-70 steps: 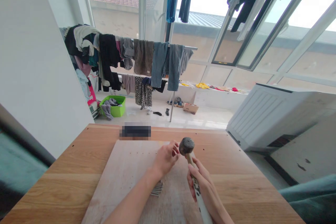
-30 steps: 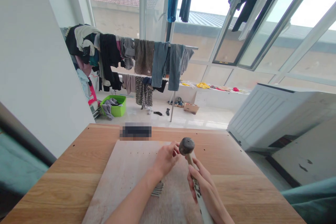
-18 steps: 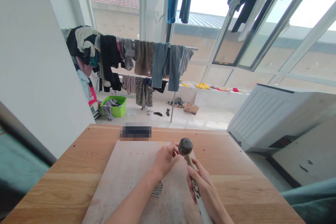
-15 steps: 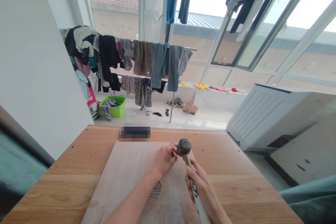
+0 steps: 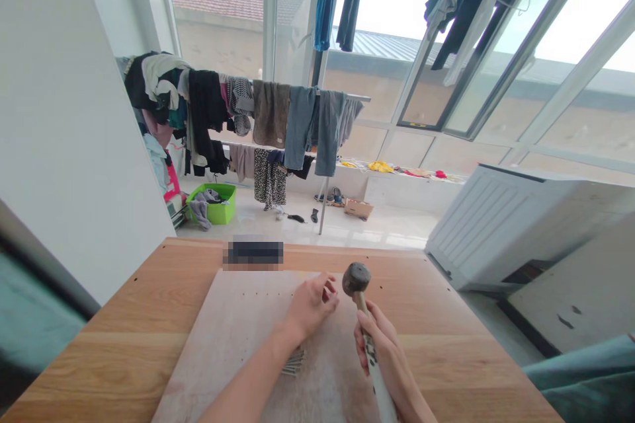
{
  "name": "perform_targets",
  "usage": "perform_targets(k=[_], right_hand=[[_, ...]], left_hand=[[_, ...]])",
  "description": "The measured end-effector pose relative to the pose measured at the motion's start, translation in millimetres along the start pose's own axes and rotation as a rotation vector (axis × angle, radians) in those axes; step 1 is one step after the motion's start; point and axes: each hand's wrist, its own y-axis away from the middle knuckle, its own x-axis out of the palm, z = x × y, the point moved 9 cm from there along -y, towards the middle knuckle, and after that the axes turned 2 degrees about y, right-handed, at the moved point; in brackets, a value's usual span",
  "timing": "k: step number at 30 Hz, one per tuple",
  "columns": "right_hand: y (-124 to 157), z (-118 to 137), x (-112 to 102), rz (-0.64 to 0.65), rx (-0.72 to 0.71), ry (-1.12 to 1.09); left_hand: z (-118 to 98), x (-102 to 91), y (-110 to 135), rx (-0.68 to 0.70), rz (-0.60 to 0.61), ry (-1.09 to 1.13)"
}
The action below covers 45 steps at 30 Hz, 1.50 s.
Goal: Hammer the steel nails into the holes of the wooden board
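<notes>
My right hand (image 5: 381, 337) is wrapped round the pale, worn handle of a rubber mallet (image 5: 357, 277), whose black head is raised over the right side of a whitish board (image 5: 213, 344). My left hand (image 5: 313, 304) rests near the board's far right part, its fingers curled together in a pinch; whatever sits between the fingertips is too small or hidden to make out. A small pile of nails (image 5: 294, 362) lies on the board, partly covered by my left forearm. Left of that hand, a row of small dots runs across the far part of the board.
The board lies on a wooden table (image 5: 119, 344). A blurred-out dark object (image 5: 255, 254) sits beyond the board's far edge. Past the table stand a drying rack with clothes (image 5: 270, 112), a green basket (image 5: 221, 211) and a white cabinet-like unit (image 5: 496, 218) at right.
The mallet and my right hand have moved slightly right, so the head is now farther from my left fingers. My left hand has barely moved. The view has shifted a little.
</notes>
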Motion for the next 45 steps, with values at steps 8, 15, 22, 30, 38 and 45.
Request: perform_targets(k=[8, 15, 22, 30, 38, 45], right_hand=[[-11, -15, -4, 0.009, 0.058, 0.046], [-15, -22, -6, 0.001, 0.07, 0.042], [-15, -20, -2, 0.009, 0.039, 0.046], [-18, -22, -3, 0.011, 0.023, 0.077], [-20, -18, -4, -0.013, -0.02, 0.083], [-22, -18, -6, -0.018, -0.038, 0.086]], left_hand=[[-13, -14.1, -5, -0.012, 0.063, -0.02], [-30, -40.2, 42, -0.091, 0.515, -0.54], [-34, -41.8, 72, -0.18, 0.568, -0.707], [-36, -37.0, 67, -0.061, 0.569, -0.525], [-5, -57.5, 6, -0.088, -0.014, 0.114], [1, -36.0, 6, -0.026, -0.012, -0.023]])
